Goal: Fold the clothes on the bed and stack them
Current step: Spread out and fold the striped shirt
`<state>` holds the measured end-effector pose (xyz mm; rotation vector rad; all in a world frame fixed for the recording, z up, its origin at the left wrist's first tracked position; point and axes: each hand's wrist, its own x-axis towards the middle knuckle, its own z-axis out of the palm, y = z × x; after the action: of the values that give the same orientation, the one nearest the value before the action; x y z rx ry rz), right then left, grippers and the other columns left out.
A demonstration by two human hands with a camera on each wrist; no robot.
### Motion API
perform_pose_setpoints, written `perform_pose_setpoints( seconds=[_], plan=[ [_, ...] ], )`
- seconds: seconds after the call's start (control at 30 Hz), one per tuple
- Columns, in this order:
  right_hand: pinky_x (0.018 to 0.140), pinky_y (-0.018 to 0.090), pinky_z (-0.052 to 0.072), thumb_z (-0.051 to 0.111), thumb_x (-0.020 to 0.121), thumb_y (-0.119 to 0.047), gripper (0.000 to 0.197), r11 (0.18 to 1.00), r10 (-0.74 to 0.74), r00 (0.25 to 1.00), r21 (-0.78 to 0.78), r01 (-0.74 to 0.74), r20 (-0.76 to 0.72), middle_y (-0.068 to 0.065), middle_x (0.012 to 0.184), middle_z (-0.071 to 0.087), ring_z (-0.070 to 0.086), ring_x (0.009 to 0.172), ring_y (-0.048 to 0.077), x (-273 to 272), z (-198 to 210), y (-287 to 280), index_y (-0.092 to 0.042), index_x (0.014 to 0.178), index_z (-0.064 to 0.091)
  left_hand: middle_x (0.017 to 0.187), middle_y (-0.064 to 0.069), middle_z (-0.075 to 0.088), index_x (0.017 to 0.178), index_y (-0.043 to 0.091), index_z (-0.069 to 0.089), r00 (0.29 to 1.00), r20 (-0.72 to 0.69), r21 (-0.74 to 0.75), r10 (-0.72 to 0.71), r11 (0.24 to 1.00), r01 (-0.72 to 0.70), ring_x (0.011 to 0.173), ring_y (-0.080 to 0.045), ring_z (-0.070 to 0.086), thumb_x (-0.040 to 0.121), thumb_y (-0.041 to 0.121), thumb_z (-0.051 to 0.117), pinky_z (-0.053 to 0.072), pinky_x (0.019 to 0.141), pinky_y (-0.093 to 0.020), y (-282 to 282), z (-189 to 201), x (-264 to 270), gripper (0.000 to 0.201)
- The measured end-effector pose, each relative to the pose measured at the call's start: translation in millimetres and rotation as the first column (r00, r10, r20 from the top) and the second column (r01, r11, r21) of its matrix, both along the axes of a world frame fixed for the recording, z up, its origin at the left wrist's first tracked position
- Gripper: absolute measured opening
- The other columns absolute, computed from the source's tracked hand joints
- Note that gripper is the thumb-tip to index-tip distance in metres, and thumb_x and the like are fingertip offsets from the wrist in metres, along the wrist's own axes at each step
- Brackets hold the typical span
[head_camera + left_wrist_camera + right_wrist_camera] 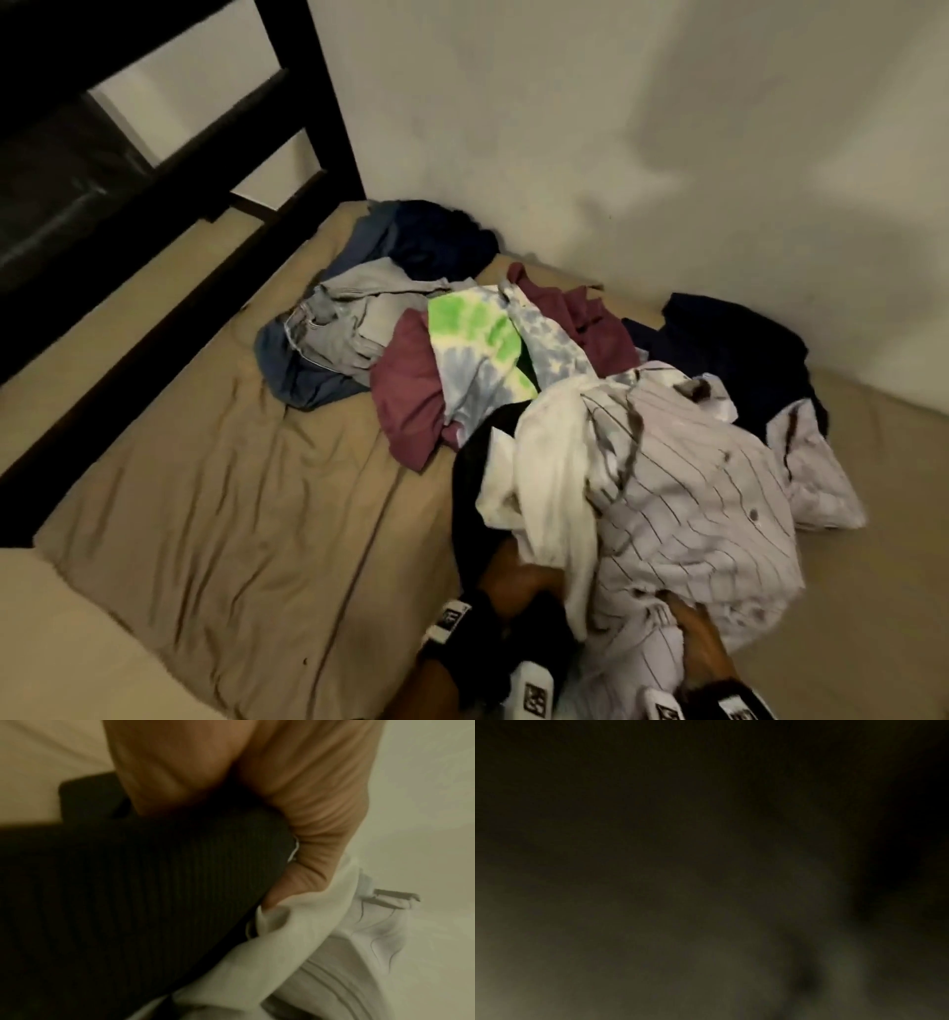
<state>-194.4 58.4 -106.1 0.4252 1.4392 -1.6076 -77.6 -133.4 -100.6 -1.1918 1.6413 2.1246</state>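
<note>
A bed point(215, 514) with a rumpled tan sheet fills the corner of a pale-walled room, its dark frame point(169, 288) running along the far left side, and a loose heap of unfolded clothes lies across its right half against the wall point(616, 128). Nearest the person, a white pinstriped shirt point(693, 493) with buttons spreads over the front of the heap, partly covered by a plain white garment point(549, 462), with a black ribbed garment point(472, 473) tucked beneath both. Behind these sit a maroon garment point(411, 406), a green and blue tie-dye shirt point(477, 344), pale grey trousers point(349, 318) over a blue piece, and dark navy clothes point(441, 241) bunched in the corner, with more dark fabric point(729, 334) by the wall to the right. The person's left hand point(295, 811) reaches into the near edge of the heap: in the left wrist view its fingers point(303, 882) are curled round the black ribbed garment, the fingertips also pressing into the white cloth beside it. The right hand point(693, 632) is pushed under the hem of the pinstriped shirt, where fabric hides most of it, and the right wrist view is dark and shows nothing clear, so whether those fingers are curled or straight cannot be told. Black wrist-mounted cameras with white tags ride on both forearms at the bottom of the head view.
</note>
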Motion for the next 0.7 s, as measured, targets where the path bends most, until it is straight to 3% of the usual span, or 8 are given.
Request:
perform_pose_setpoints(
  seconds=[0.07,0.17,0.23,0.3,0.37,0.5,0.6,0.7],
  plan=[
    [0.060,0.038,0.061,0.103,0.015,-0.037,0.085,0.988,0.026,0.997,-0.152,-0.014,0.074,0.022,0.082,0.074,0.074,0.070,0.031,22.2,13.4,-49.8,-0.001,0.088,0.079,0.104,0.006,0.076,0.110,0.024,0.066,0.991,-0.050,-0.017,0.123,0.992,-0.124,0.102,-0.018,0.070,0.061,0.007,0.080,0.057,0.082,-0.023,-53.4,23.1,30.7,0.054],
    [0.078,0.042,0.057,0.099,0.008,-0.053,0.091,0.967,0.199,0.979,-0.154,-0.203,-0.038,0.006,0.087,0.078,0.070,0.089,0.030,46.1,47.7,-160.4,-0.022,0.092,0.081,0.102,-0.008,0.078,0.115,0.014,0.067,0.962,-0.094,-0.095,0.255,0.960,-0.263,0.094,-0.023,0.073,0.040,0.025,0.091,0.057,0.075,-0.028,-152.9,72.6,88.7,0.080],
    [0.090,0.036,0.053,0.095,0.038,-0.063,0.064,0.936,0.262,0.934,-0.172,-0.307,-0.242,-0.003,0.096,0.078,0.069,0.100,0.017,64.1,75.1,-244.2,-0.030,0.090,0.079,0.095,-0.009,0.078,0.108,0.011,0.069,0.936,-0.135,-0.206,0.325,0.915,-0.348,0.083,-0.022,0.073,0.039,0.024,0.093,0.058,0.071,-0.029,-217.1,108.3,125.4,0.073],
    [0.103,0.042,0.049,0.086,0.076,-0.026,0.040,0.879,0.222,0.903,-0.325,-0.348,-0.367,0.011,0.121,0.071,0.064,0.116,0.023,90.4,90.7,-317.5,-0.022,0.114,0.072,0.086,-0.006,0.077,0.097,0.011,0.071,0.901,-0.175,-0.299,0.398,0.850,-0.434,0.073,-0.018,0.072,0.046,0.019,0.083,0.058,0.066,-0.027,-273.2,138.8,158.3,0.053],
    [0.100,0.048,0.053,0.083,0.067,-0.002,0.058,0.893,0.260,0.918,-0.287,-0.346,-0.298,0.016,0.121,0.071,0.066,0.113,0.032,111.4,92.0,-383.7,-0.011,0.122,0.065,0.080,-0.004,0.076,0.091,0.011,0.071,0.887,-0.175,-0.374,0.428,0.805,-0.461,0.071,-0.022,0.068,0.044,0.029,0.081,0.055,0.066,-0.032,-319.5,157.8,180.6,0.052],
    [0.100,0.041,0.053,0.086,0.077,-0.028,0.065,0.827,0.527,0.741,0.049,-0.560,-0.415,0.001,0.126,0.068,0.064,0.114,0.024,140.5,63.4,-448.8,-0.019,0.133,0.054,0.090,-0.014,0.072,0.105,0.007,0.068,0.947,0.085,-0.542,0.308,0.812,-0.216,0.084,-0.032,0.068,0.081,0.013,0.083,0.050,0.068,-0.035,-370.8,113.2,213.3,0.029],
    [0.090,0.031,0.051,0.068,0.086,-0.042,0.054,0.691,0.714,0.508,0.369,-0.622,-0.482,0.008,0.123,0.069,0.065,0.112,0.028,139.5,41.9,-420.8,-0.019,0.132,0.056,0.089,-0.014,0.071,0.100,0.013,0.058,0.930,0.337,-0.490,0.147,0.871,0.040,0.088,-0.034,0.069,0.060,0.046,0.086,0.055,0.078,-0.043,-373.7,62.5,231.8,0.059],
    [0.081,0.033,0.053,0.070,0.082,-0.040,0.027,0.748,0.663,0.459,0.503,-0.432,-0.591,0.000,0.096,0.074,0.069,0.091,0.021,106.3,27.6,-345.8,-0.022,0.103,0.072,0.125,-0.018,0.065,0.124,0.008,0.057,0.913,0.395,-0.608,0.099,0.773,0.179,0.118,-0.037,0.060,0.057,0.049,0.091,0.050,0.097,-0.050,-360.1,22.8,241.8,0.086]
  ],
)
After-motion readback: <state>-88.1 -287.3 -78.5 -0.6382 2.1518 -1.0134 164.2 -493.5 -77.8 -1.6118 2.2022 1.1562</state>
